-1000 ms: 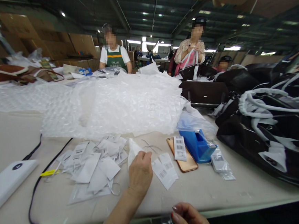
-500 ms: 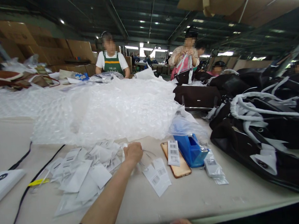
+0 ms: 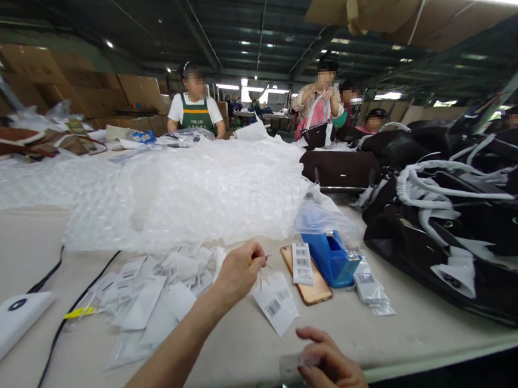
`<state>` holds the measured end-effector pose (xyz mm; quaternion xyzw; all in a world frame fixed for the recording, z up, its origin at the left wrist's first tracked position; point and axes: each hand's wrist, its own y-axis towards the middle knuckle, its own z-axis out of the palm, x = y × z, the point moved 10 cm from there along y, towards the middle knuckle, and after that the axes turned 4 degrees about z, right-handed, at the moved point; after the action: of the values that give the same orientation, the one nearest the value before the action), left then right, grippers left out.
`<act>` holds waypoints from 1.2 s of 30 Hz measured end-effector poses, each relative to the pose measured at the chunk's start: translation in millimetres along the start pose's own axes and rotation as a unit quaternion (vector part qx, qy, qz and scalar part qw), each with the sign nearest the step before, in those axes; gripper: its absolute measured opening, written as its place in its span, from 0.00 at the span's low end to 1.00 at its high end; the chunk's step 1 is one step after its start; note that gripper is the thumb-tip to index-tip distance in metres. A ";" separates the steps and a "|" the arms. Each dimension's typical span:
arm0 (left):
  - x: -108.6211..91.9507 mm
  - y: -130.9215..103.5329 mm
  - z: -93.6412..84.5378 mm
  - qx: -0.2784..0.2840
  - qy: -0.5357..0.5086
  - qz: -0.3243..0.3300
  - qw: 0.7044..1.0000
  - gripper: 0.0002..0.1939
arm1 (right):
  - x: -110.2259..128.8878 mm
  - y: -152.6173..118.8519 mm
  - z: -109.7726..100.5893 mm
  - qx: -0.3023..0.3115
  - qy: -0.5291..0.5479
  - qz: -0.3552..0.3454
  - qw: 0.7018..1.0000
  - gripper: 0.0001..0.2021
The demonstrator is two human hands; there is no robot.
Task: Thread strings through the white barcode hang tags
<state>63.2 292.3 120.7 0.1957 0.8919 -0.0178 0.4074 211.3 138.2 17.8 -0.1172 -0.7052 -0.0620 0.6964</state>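
My left hand (image 3: 241,273) is over the middle of the table, thumb and forefinger pinched on what looks like a thin tag string (image 3: 267,256). Just below those fingertips lie two white barcode tags (image 3: 274,303), fanned over each other. Low in the picture, near the table's front edge, my right hand (image 3: 330,365) has a small clear plastic bag (image 3: 293,370) between thumb and fingers; its forefinger is stretched forward. Under and beside my left forearm spreads a loose pile of white tags (image 3: 154,292).
A gold phone (image 3: 313,285) bears a barcode label strip (image 3: 301,264). Beside it stand a blue tape dispenser (image 3: 336,265) and packed labels (image 3: 372,290). Dark bags (image 3: 435,264) crowd the right, bubble wrap (image 3: 187,193) the back. A white device (image 3: 16,326) lies left. Co-workers (image 3: 196,106) stand beyond.
My left hand has moved right from the edge of the tag pile to above the two barcode tags. The right hand has risen further into view with the clear bag.
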 end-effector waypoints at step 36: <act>85.9 -177.8 81.8 0.027 -0.446 -0.226 0.866 0.27 | 15.2 -26.3 80.4 0.244 0.139 0.166 0.945 0.08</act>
<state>6.7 141.4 -19.6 -0.0295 0.6341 -0.2190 0.7410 126.8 134.2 33.2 -0.0491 -0.5658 0.2133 0.7950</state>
